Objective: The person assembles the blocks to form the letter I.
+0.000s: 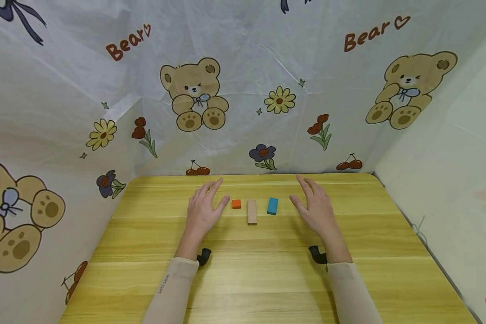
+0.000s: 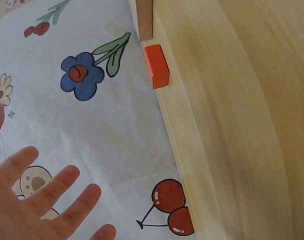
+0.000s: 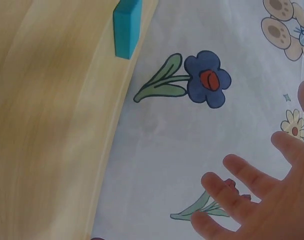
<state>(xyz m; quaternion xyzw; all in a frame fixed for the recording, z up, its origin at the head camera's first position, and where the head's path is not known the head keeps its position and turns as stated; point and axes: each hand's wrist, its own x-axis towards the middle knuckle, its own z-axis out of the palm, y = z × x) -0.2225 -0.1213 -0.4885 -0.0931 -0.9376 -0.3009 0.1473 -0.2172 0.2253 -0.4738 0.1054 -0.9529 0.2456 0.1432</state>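
- Head view, nearest: the pale left sleeve (image 1: pixel 170 288) and pale right sleeve (image 1: pixel 354 290) are seen over the wood-grain table (image 1: pixel 259 279); lettering is printed on the left one.
- Next out: a black curved piece is seen at the inner side of each wrist.
- Left hand (image 1: pixel 204 209): fingers spread wide, thumb held apart, nothing gripped. Placed just beside the orange block (image 1: pixel 236 204), not touching.
- Right hand (image 1: pixel 317 209): fingers also fanned wide, thumb apart, nothing gripped. Positioned near the blue block (image 1: pixel 272 206), gap visible.
- Blocks: all three are set between the hands, apart from one another. The long natural-wood block (image 1: pixel 252 212) is placed in the middle, its near end closest to the person; orange is on its left, blue on its right, slightly slanted.
- Farthest: the table's far edge is backed by white cloth (image 1: pixel 243 54), printed with bears, flowers, cherries and "Bear" lettering.
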